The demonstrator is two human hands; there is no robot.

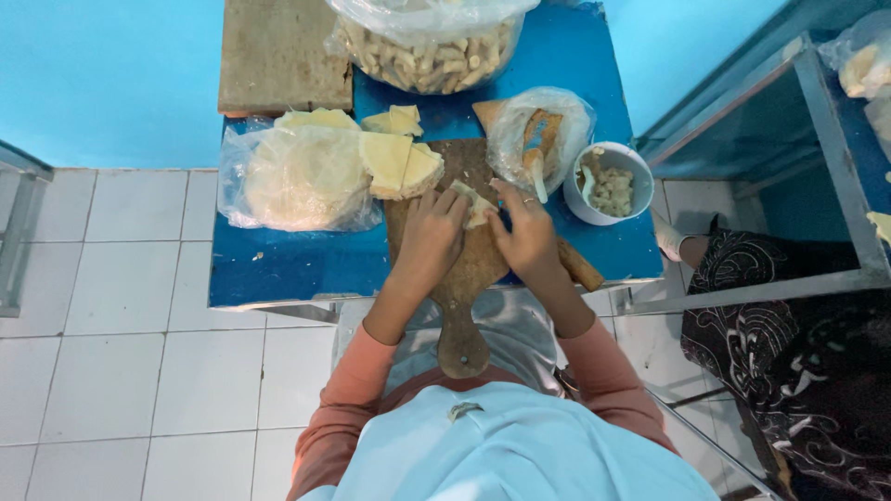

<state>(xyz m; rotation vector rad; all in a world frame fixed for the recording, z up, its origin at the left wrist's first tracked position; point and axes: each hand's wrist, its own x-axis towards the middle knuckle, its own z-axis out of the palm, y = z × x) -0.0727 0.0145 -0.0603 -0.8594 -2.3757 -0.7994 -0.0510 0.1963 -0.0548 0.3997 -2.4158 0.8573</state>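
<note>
Light blue garment (520, 445) nearest lens, salmon sleeves either side. Wooden board (464, 269) under both hands, handle toward body. Left hand (432, 232) curled, fingers pressing pale dough piece (475, 206). Right hand (529, 232) curled on same piece from other side, ring on finger. Cut wrapper stack (399, 162) just beyond left hand; bagged round wrappers (297, 181) farther left. White bowl of filling (608, 186) right of right hand. Blue table (278, 264) beneath.
</note>
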